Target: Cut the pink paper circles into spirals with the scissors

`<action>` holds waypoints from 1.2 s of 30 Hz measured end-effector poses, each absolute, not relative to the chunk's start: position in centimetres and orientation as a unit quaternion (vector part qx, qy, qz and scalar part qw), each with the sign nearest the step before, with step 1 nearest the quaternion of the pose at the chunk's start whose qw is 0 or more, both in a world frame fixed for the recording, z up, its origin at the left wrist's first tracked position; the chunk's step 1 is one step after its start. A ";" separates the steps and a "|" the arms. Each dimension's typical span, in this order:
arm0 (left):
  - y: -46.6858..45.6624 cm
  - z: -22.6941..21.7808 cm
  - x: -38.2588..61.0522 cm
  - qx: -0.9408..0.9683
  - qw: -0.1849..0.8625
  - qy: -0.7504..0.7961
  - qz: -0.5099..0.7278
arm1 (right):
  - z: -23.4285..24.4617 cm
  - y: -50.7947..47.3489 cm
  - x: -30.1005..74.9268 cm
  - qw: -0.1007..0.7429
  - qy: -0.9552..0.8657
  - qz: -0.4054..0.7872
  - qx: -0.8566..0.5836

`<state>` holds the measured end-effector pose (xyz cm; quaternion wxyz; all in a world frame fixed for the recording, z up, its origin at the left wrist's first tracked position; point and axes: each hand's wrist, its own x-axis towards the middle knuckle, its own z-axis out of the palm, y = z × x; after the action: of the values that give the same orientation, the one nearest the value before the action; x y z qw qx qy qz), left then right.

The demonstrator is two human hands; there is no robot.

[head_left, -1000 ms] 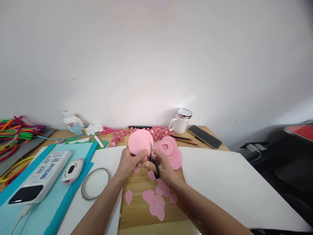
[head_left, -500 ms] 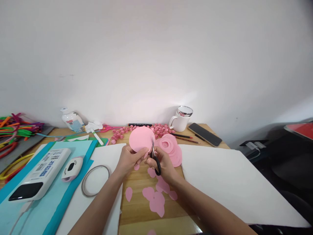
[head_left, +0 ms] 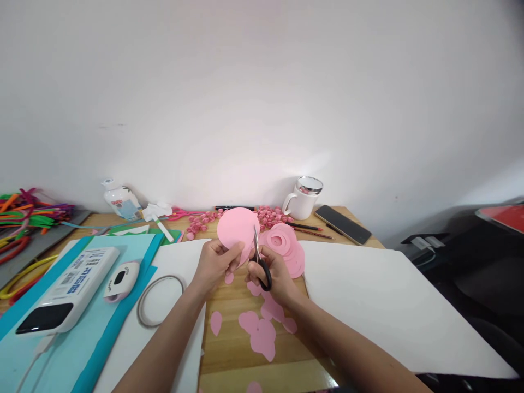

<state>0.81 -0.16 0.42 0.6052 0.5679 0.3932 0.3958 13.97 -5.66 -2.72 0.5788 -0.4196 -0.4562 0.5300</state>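
Note:
My left hand (head_left: 219, 263) pinches the lower edge of a round pink paper disc (head_left: 236, 226), held up above the table. Black-handled scissors (head_left: 265, 273) are in my right hand (head_left: 275, 270), their blades upright at the disc's right edge. Whether the blades are cutting into the paper I cannot tell. Behind my right hand lies a pile of pink paper rounds (head_left: 292, 254), the top one a spiral. Below my hands, several cut pink paper petals (head_left: 262, 338) are scattered on the wooden table (head_left: 229, 360).
Small rolled pink paper flowers (head_left: 268, 215) cluster along the wall, near a white mug (head_left: 303, 199) and a phone (head_left: 344, 225). White sheets (head_left: 393, 305) flank the work area. On the left are a roll of tape (head_left: 141, 311), a power bank (head_left: 69, 289) and a white bottle (head_left: 120, 201).
The disc has risen and turned slightly in my left hand. My right hand and the scissors have shifted a little, with the blades still by its right edge.

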 end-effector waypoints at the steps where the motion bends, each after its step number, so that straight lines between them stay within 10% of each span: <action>1: -0.2 0.4 0.8 0.565 0.615 0.387 0.392 | -2.7 -5.7 13.9 0.575 -0.455 0.531 -0.424; 36: -0.1 1.1 0.5 0.592 0.569 0.427 0.378 | -2.7 -5.6 14.1 0.570 -0.451 0.547 -0.415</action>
<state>0.53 -0.07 1.08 0.5694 0.5923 0.4269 0.3779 14.07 -5.61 -2.75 0.5703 -0.4147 -0.4513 0.5469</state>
